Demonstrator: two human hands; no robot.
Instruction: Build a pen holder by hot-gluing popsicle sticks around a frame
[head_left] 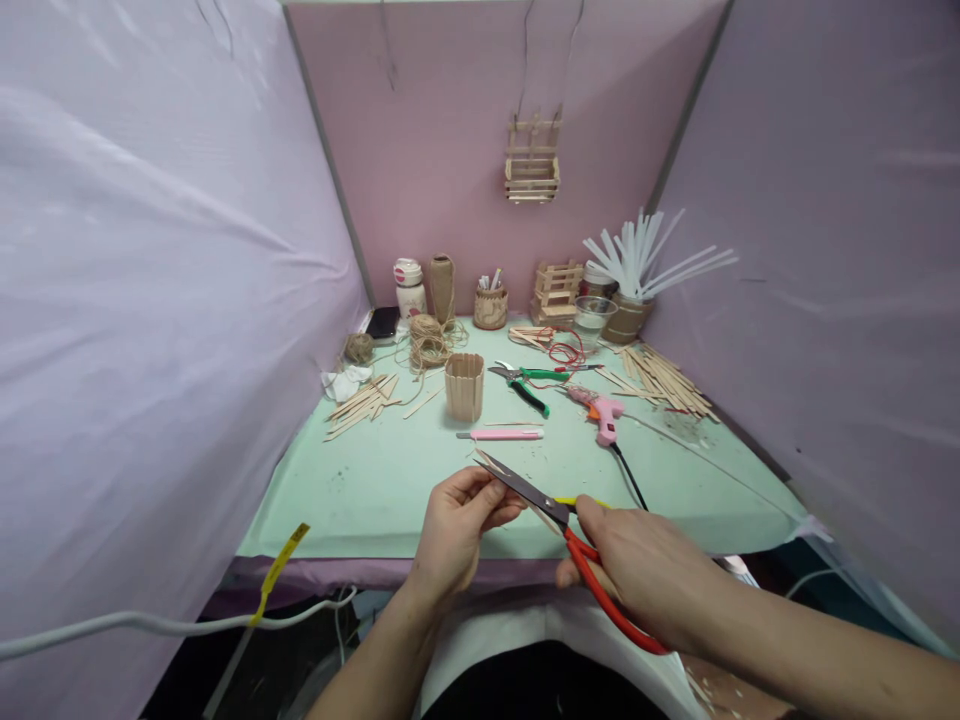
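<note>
My right hand [645,570] grips red-handled scissors [559,515] near the front edge of the pale green table [375,490]. Their dark blades point up and left, closed on a thin wooden stick [491,464]. My left hand [457,525] pinches that stick between thumb and fingers, just left of the blades. Both hands hover over the table's front edge, close together.
Behind the hands lie a pink craft knife [501,434], a pink glue gun [600,412] with a black cord, green-handled pliers [525,380] and a stick cup [464,386]. Loose sticks [364,400] lie left and more sticks [664,380] right. Jars, twine and stick crates line the back wall.
</note>
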